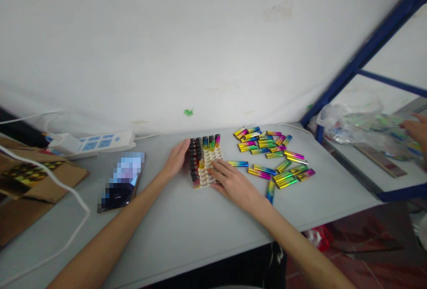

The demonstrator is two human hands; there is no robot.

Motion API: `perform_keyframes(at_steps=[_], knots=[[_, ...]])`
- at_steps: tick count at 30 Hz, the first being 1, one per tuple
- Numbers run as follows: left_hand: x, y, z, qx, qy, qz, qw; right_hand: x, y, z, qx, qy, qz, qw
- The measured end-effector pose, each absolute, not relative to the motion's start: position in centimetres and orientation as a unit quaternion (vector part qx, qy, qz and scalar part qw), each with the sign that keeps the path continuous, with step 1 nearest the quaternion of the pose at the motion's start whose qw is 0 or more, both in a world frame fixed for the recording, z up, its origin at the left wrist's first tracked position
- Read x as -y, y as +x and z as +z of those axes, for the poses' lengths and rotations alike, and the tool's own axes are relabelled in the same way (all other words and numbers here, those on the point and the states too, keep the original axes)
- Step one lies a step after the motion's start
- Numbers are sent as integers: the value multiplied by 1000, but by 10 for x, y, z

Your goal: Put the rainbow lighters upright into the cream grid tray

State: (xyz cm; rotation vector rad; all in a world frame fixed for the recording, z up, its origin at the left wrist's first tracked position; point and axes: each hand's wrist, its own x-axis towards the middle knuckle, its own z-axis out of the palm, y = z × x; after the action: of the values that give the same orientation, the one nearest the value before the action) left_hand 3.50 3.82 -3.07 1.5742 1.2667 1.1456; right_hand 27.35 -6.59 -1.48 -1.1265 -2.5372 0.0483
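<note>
Left hand [176, 160], right hand [235, 184] at one tray [218, 153]; one phone [125, 180].

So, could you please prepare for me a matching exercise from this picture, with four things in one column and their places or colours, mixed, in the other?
Things:
1. phone
2. power strip
3. loose shiny pieces
4. left hand

Places or colours:
A. scattered to the right of the tray
B. at the tray's left edge
C. white and blue
D. beside the left forearm, screen lit

Right pairs: 1-D, 2-C, 3-A, 4-B
</note>
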Motion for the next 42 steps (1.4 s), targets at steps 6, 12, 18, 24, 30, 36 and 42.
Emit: perform_keyframes(at_steps=[6, 12, 18, 24, 30, 36, 42], knots=[[-35, 36, -25, -475, 645, 446, 399, 62, 276, -17, 904, -385, 15, 185], [-35, 35, -24, -438, 662, 435, 425, 59, 276, -16, 907, -374, 4, 195], [-37, 35, -23, -437, 647, 440, 444, 60, 268, -14, 906, -373, 1, 198], [-37, 34, -23, -440, 643, 436, 449, 59, 267, -17, 906, -370, 2, 203], [-39, 32, -25, -457, 642, 440, 431, 88, 283, 3, 878, -392, 58, 267], [-36, 32, -25, -465, 640, 437, 428, 112, 355, 2, 770, -528, 73, 351], [-34, 35, -22, -464, 631, 438, 440, 113, 483, -5, 657, -674, -34, 336]])
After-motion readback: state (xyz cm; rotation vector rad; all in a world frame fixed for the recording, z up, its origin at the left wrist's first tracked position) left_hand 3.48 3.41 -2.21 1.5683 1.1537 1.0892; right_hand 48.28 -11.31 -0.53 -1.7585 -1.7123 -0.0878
